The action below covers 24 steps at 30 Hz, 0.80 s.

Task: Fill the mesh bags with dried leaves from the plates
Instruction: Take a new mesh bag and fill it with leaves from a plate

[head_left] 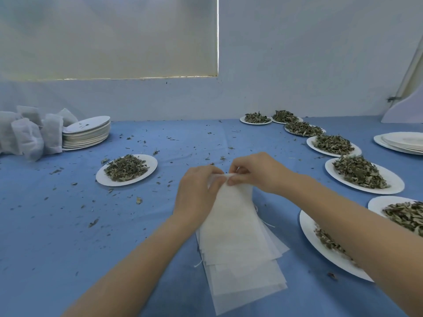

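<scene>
Both hands, left (198, 191) and right (256, 172), pinch the top bag's (231, 216) mouth at 12 o'clock; light, limp mesh, best parted by its rim.

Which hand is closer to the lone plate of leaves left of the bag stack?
Left. The left hand pinches the top mesh bag just right of that plate of leaves. The right hand grips the same bag mouth farther right, beyond the left hand.

Both hands (225, 179) pinching a mesh bag's (231, 202) top edge.
</scene>
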Available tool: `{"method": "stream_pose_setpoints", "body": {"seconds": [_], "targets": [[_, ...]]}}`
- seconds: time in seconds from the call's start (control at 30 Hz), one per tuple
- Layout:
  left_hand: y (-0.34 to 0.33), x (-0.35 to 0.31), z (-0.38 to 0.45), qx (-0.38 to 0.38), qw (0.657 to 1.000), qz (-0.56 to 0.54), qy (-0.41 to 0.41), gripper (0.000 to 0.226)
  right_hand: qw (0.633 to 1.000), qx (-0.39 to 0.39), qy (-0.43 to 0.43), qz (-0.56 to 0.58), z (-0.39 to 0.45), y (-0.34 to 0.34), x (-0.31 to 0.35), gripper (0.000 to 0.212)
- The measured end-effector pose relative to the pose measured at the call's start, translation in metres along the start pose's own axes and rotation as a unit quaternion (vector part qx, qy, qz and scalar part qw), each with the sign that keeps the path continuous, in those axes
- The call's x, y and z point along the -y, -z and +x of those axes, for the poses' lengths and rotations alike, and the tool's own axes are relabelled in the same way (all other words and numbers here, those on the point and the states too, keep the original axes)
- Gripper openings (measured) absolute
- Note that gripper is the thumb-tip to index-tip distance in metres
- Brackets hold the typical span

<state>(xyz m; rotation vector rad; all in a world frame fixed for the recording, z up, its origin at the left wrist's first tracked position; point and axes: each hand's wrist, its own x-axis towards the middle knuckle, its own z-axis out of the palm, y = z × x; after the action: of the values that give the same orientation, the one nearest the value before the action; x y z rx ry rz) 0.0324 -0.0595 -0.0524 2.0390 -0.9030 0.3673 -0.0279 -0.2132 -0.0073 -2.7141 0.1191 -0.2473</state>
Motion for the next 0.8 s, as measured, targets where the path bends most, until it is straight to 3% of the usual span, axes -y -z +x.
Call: {"method": "stream_pose_setpoints", "body": {"seconds": [0.23, 0.33, 0.37, 0.5, 0.67, 0.8], "targets": [[0.015, -0.012, 0.017, -0.059, 0.981, -0.149, 0.11, 0.009, 0.992, -0.092, 0.079, -0.029, 0.005, 0.015, 0.01, 0.021], [0.023, -0.011, 0.026, -0.075, 0.975, -0.168, 0.125, 0.002, 0.986, -0.131, 0.087, 0.052, 0.009, 0.019, 0.017, 0.008], [0.027, -0.01, 0.028, -0.068, 0.976, -0.164, 0.123, 0.003, 0.984, -0.135, 0.086, 0.073, 0.011, 0.02, 0.019, 0.013], [0.031, -0.004, 0.03, -0.021, 0.988, -0.129, 0.081, 0.004, 0.991, -0.1, 0.083, 0.03, 0.019, 0.024, 0.023, 0.008], [0.03, -0.003, 0.036, -0.056, 0.974, -0.195, 0.105, 0.016, 0.99, -0.093, 0.093, -0.044, 0.025, 0.026, 0.028, 0.012], [0.041, -0.005, 0.043, -0.08, 0.962, -0.231, 0.118, 0.008, 0.99, -0.111, 0.085, -0.018, 0.031, 0.026, 0.047, 0.017]]}}
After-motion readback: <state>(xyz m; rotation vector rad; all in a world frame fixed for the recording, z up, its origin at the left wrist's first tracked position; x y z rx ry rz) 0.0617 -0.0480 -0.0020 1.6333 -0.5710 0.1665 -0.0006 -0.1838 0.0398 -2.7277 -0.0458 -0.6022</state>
